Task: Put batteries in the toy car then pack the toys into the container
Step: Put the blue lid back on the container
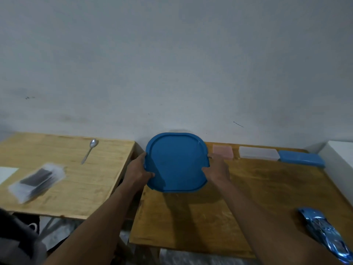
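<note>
Toy car (324, 238) is nearest, at the table's (267, 190) front right corner, untouched and well apart from both hands. Left hand (138, 170) and right hand (217, 169) each grip a side edge of the blue lid (176, 162), tilted up off the table, probably to open the container for packing. Boxes (257, 153) sit beyond, by the wall.

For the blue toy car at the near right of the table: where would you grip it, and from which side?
Probably across its narrow middle, coming from above, fingers on the two long flanks. The toy car lies flat and diagonal on the table, long and slim, so the width is the short span; its glossy, tapered ends would likely slip.
</note>
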Demonstrator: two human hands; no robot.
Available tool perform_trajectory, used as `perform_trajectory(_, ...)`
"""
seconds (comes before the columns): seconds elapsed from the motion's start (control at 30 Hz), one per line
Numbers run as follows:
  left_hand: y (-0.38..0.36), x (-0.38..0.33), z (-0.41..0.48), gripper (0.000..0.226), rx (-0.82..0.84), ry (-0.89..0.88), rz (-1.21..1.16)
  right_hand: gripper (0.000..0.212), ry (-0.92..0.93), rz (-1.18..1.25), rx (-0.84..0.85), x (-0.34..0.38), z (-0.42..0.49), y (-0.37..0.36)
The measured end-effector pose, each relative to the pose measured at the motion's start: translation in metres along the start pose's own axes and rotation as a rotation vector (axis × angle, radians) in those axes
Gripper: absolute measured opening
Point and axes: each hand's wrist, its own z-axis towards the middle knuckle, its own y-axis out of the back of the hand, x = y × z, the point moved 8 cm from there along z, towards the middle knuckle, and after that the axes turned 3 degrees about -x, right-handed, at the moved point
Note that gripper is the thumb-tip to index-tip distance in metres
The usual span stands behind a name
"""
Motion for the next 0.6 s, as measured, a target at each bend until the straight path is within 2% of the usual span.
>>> perform_trajectory(0.33, -0.009, 0.005, 0.129, 0.086, 0.120, -0.022, 0.086, 0.055, -0.085, -0.043, 0.022, 0.017, 0.090, -0.051)
perform_trajectory(0.6, -0.033, 0.022, 0.178, 0.084, 0.203, 0.014, 0.078, 0.048, -0.116, -0.091, 0.027, 0.012, 0.127, -0.075)
